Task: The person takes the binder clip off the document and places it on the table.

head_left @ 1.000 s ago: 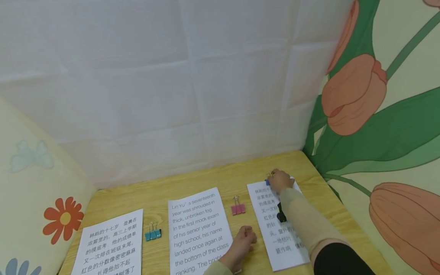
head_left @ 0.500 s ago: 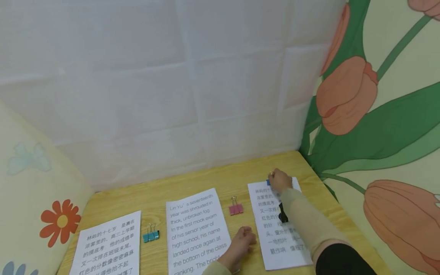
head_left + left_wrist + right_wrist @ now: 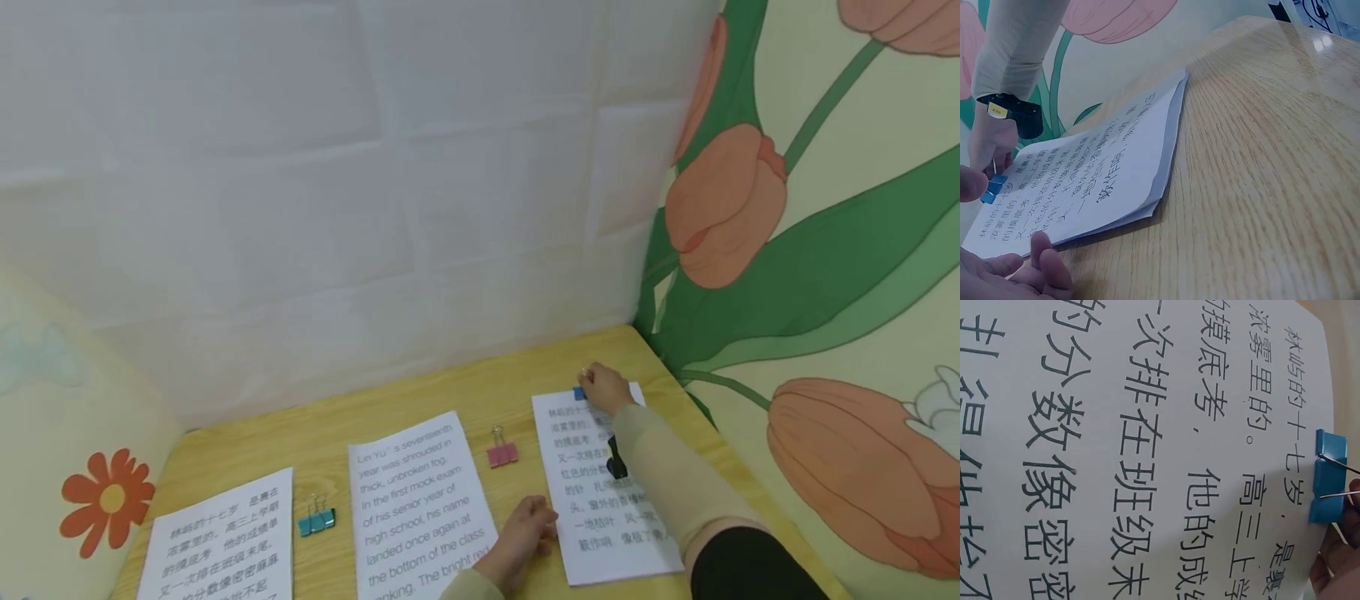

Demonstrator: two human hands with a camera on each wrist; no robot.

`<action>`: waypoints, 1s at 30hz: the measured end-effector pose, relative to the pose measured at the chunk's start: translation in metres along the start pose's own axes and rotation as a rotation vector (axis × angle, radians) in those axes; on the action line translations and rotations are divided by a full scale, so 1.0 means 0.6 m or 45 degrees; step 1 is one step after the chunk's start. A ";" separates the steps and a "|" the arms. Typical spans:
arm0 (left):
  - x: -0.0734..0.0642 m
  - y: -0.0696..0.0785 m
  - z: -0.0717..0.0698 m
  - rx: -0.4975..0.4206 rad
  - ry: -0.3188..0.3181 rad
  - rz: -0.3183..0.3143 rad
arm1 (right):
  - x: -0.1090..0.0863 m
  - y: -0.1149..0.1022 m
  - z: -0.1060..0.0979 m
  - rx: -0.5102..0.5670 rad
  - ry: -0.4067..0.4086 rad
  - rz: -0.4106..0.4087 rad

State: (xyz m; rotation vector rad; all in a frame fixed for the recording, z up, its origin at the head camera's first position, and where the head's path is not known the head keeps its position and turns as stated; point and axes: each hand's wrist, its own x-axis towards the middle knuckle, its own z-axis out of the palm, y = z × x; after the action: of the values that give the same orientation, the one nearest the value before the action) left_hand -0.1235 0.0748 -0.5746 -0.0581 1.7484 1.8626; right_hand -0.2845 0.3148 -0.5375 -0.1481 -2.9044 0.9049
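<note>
My right hand (image 3: 609, 388) grips a blue binder clip (image 3: 1330, 478) at the top edge of the right-hand stack of printed paper (image 3: 600, 558). Its wire handles point away from the sheets, toward the fingers, and its blue body sits over the paper's edge. My left hand (image 3: 525, 533) is beside the stack's left edge, fingers loosely bent and thumb apart, with nothing held. In the left wrist view the stack's lower corner (image 3: 1154, 209) lifts slightly, showing several layered sheets.
A pink binder clip (image 3: 502, 454) lies between the right stack and the middle English-text stack (image 3: 420, 500). Further left are a teal binder clip (image 3: 317, 522) and another printed stack (image 3: 217, 533). White cloth (image 3: 375, 208) hangs behind the wooden table (image 3: 255, 433).
My right hand stays at the clip on the right stack's top edge, shifting only slightly. The left hand stays beside the stack. The head view has turned a little to the right.
</note>
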 end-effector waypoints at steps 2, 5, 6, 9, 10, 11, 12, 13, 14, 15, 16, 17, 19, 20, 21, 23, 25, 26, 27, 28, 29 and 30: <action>0.001 0.001 0.001 -0.004 -0.004 0.004 | 0.001 0.001 -0.001 0.036 -0.002 -0.019; 0.002 -0.002 0.001 -0.026 -0.036 0.012 | -0.001 -0.001 -0.001 0.094 -0.031 -0.029; 0.001 -0.003 0.001 -0.039 -0.049 0.015 | -0.002 -0.003 -0.001 0.110 -0.049 -0.021; 0.002 -0.008 0.002 -0.068 -0.074 0.039 | -0.003 -0.009 0.001 0.148 -0.081 0.007; 0.002 -0.009 0.002 -0.072 -0.077 0.052 | -0.003 -0.010 0.003 0.157 -0.084 0.019; 0.002 -0.009 0.003 -0.076 -0.077 0.055 | -0.002 -0.011 0.004 0.167 -0.086 0.025; 0.002 -0.010 0.005 -0.079 -0.076 0.061 | -0.001 -0.010 0.006 0.175 -0.088 0.020; 0.003 -0.010 0.006 -0.084 -0.075 0.063 | 0.001 -0.010 0.007 0.187 -0.092 0.016; 0.004 -0.011 0.007 -0.086 -0.078 0.057 | 0.003 -0.009 0.009 0.189 -0.096 0.002; 0.004 -0.011 0.007 -0.081 -0.080 0.041 | 0.004 -0.009 0.011 0.195 -0.105 -0.005; 0.004 -0.012 0.008 -0.083 -0.084 0.029 | 0.005 -0.010 0.011 0.197 -0.116 -0.012; 0.004 -0.013 0.008 -0.082 -0.089 0.017 | 0.005 -0.012 0.010 0.200 -0.127 -0.013; 0.002 -0.015 0.009 -0.078 -0.094 -0.007 | 0.004 -0.018 0.006 0.222 -0.151 -0.007; 0.001 -0.016 0.009 -0.074 -0.096 -0.019 | 0.003 -0.021 0.004 0.230 -0.159 -0.004; 0.000 -0.016 0.009 -0.070 -0.095 -0.027 | 0.002 -0.025 0.001 0.240 -0.170 0.003; -0.002 -0.016 0.008 -0.067 -0.089 -0.026 | -0.001 -0.031 -0.005 0.264 -0.188 0.008; -0.003 -0.014 0.007 -0.072 -0.087 -0.022 | -0.004 -0.035 -0.012 0.284 -0.200 -0.001; -0.003 -0.013 0.006 -0.069 -0.084 -0.019 | -0.006 -0.035 -0.014 0.291 -0.207 -0.009; -0.002 -0.012 0.005 -0.065 -0.084 -0.018 | -0.007 -0.035 -0.017 0.294 -0.210 -0.013; -0.002 -0.012 0.003 -0.058 -0.088 -0.018 | -0.007 -0.034 -0.019 0.303 -0.214 -0.015; -0.001 -0.011 0.002 -0.056 -0.093 -0.015 | -0.008 -0.033 -0.021 0.311 -0.219 -0.017; -0.001 -0.011 0.001 -0.055 -0.099 -0.016 | -0.008 -0.032 -0.023 0.314 -0.222 -0.017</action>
State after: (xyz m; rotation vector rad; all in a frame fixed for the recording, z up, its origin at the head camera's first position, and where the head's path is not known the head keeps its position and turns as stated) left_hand -0.1201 0.0747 -0.5801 -0.0132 1.6524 1.8684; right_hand -0.2792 0.3062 -0.5158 -0.0315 -2.9090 1.3242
